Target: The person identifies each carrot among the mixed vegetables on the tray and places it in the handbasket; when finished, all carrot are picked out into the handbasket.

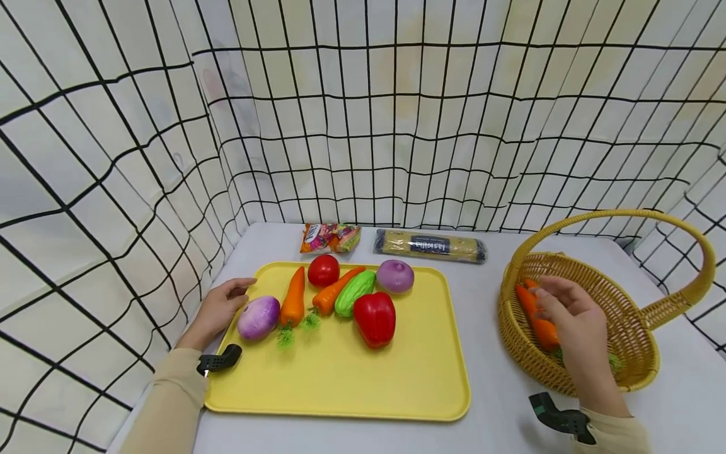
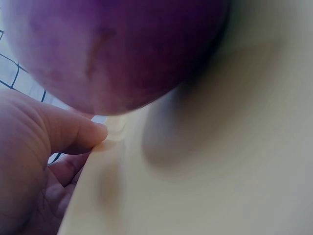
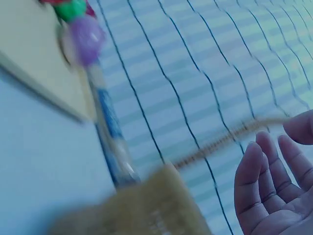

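Note:
At the left rim of the yellow tray (image 1: pixel 340 394), my left hand (image 1: pixel 218 309) holds the edge. Its thumb (image 2: pixel 93 134) lies on the rim and its fingers sit outside. A rounded purple eggplant (image 1: pixel 259 318) lies close by. On the tray are also two carrots (image 1: pixel 293 299), a tomato (image 1: pixel 324 271), a bumpy green gourd (image 1: pixel 355 294), a purple onion (image 1: pixel 395 276) and a red bell pepper (image 1: pixel 375 320). Over the wicker basket (image 1: pixel 638 315), my right hand (image 1: pixel 578 328) is empty, its fingers loosely bent. Carrots (image 1: pixel 535 318) in the basket are partly hidden by it.
Behind the tray lie a colourful snack packet (image 1: pixel 331 238) and a long pasta packet (image 1: pixel 431 246). The basket's tall handle (image 1: pixel 601 214) arches up at the right. Black netting (image 1: pixel 368 113) over white sheeting surrounds the white table (image 1: pixel 488 403).

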`<state>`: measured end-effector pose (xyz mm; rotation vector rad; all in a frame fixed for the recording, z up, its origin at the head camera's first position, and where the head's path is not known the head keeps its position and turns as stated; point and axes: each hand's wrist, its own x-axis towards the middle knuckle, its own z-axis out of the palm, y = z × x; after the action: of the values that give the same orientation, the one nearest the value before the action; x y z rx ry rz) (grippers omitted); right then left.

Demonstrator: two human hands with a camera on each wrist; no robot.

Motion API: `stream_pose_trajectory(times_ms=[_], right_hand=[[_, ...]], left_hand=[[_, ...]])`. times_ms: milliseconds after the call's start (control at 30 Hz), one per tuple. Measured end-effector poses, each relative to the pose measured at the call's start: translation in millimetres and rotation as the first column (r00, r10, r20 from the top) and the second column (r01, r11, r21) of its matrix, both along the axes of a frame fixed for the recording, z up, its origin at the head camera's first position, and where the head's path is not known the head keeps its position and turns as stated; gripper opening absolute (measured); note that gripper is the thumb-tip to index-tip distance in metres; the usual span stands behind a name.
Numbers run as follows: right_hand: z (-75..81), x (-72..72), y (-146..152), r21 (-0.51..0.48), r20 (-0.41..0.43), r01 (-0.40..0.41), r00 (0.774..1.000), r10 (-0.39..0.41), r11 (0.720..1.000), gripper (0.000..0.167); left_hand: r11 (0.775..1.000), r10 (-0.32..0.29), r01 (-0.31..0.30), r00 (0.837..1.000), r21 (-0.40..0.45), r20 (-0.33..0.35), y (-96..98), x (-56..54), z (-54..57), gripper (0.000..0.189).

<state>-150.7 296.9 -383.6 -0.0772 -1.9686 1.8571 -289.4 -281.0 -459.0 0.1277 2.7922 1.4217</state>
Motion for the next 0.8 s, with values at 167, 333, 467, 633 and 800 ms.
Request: stream_pose_trajectory(times_ms=[167, 333, 467, 633, 800], right_hand=[[-5.1, -5.0, -35.4, 0.119, 0.035, -0.053, 0.998, 0.049, 0.991, 0.027], [-11.9, -10.3, -74.3, 0.214, 0.044, -0.178, 0.984, 0.173, 0.961, 0.022], [-15.0, -15.3, -110.7, 0.279, -0.016, -0.296, 0.95, 0.312, 0.913, 0.021], [-6.7, -22.2, -159.0, 0.391, -0.081, -0.363, 0.902, 0.424, 0.846, 0.029], [12.5, -28.4, -203.6, 0.408, -0.069, -0.379, 0.894, 0.442, 0.831, 0.028]], left_hand=[[1.0, -0.003, 0.003, 1.0, 0.009, 0.005, 1.0, -1.3, 0.1, 0.041], [1.0, 0.004, -0.004, 1.0, 0.013, 0.015, 0.2, 0.0, 0.6, 0.041], [1.0, 0.011, -0.011, 1.0, 0.019, 0.027, -1.1, 2.3, 3.7, 0.041], [1.0, 0.01, -0.01, 1.0, 0.019, 0.017, -1.1, 3.2, 4.7, 0.04], [1.0, 0.007, -0.007, 1.0, 0.027, 0.008, -0.6, 0.3, -0.2, 0.041]])
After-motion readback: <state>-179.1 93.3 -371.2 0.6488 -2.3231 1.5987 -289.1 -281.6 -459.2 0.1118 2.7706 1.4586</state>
